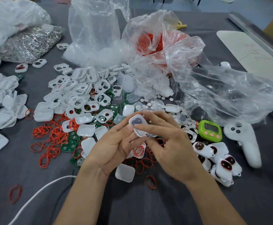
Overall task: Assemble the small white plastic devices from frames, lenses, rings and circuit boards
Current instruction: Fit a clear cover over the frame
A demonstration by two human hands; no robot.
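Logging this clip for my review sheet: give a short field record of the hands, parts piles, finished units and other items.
hands: left hand and right hand both pinch one white shell above the table
frames: white frames heaped behind the hands
rings: red rings scattered left of the hands
boards: green circuit boards among frames and rings
finished: assembled devices clustered right of the hands
other: green timer, white controller, clear plastic bags
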